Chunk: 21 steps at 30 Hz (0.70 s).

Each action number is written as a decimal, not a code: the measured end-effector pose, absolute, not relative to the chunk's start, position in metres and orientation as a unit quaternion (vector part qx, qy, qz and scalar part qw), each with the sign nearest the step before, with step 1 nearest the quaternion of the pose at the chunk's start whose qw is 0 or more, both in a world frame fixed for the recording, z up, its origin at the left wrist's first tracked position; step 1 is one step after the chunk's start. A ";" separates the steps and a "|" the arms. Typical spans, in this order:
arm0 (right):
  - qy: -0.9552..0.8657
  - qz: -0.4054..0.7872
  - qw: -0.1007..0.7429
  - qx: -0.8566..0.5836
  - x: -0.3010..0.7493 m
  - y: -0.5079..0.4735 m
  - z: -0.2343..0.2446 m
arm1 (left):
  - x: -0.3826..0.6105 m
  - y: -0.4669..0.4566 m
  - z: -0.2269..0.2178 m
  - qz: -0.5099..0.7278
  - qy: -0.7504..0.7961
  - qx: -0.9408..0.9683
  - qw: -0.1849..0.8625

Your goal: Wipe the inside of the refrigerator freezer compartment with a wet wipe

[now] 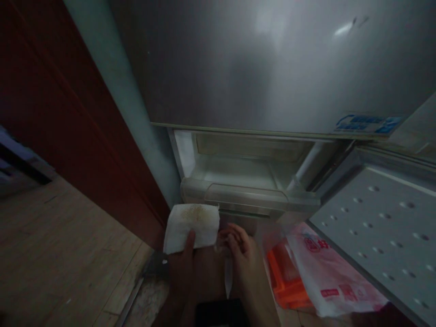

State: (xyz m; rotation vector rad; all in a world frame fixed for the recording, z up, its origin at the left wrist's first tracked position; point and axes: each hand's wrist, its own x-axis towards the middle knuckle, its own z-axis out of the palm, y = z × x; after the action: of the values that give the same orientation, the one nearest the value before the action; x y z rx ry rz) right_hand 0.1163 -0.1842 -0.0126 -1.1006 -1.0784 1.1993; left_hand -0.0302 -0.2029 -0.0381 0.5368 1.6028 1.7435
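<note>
My left hand (182,268) holds up a white folded cloth (192,227) with a brown stain across its upper part, thumb pressed on its front. My right hand (242,256) is just to the right of it, fingers curled near the cloth's lower right corner; a thin pale strip (228,277) hangs below between the two hands, and which hand holds it is unclear. Both hands are in front of an open fridge compartment with a clear plastic drawer (245,193) pulled slightly out.
The grey upper fridge door (272,68) is closed above. The lower door (381,218), white with dimples, stands open at right. A white and pink plastic bag (330,272) and an orange object (286,281) lie on the floor. A dark red panel (68,113) flanks the left.
</note>
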 end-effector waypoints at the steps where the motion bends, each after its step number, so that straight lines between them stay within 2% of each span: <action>1: -0.447 0.496 0.579 -0.468 0.124 -0.183 -0.018 | -0.037 -0.201 -0.032 0.657 0.654 0.201 0.317; 4: -0.452 0.388 0.629 -0.499 0.155 -0.176 -0.026 | -0.061 -0.193 -0.024 0.653 0.687 0.211 0.238; 8: -0.544 0.073 0.671 -0.498 0.206 -0.156 -0.012 | -0.076 -0.166 -0.036 0.658 0.681 0.269 0.176; 9: -0.580 -0.011 0.656 -0.484 0.217 -0.149 -0.007 | -0.074 -0.157 -0.040 0.648 0.681 0.298 0.164; 11: -0.646 -0.103 0.596 -0.465 0.233 -0.136 0.005 | -0.064 -0.139 -0.047 0.629 0.671 0.367 0.140; 13: -0.703 -0.146 0.522 -0.460 0.241 -0.124 0.017 | -0.053 -0.126 -0.050 0.628 0.653 0.404 0.123; 17: -0.780 -0.193 0.376 -0.462 0.241 -0.106 0.034 | -0.040 -0.114 -0.060 0.638 0.642 0.403 0.135; 21: -0.826 -0.202 0.260 -0.457 0.241 -0.092 0.047 | -0.047 -0.111 -0.092 0.622 0.625 0.460 0.105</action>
State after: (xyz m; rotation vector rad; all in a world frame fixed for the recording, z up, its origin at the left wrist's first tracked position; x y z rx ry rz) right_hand 0.2415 -0.0922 0.0470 -1.2379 -2.2375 -0.5470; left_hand -0.0472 -0.1107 -0.0920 1.3559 1.8433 1.8326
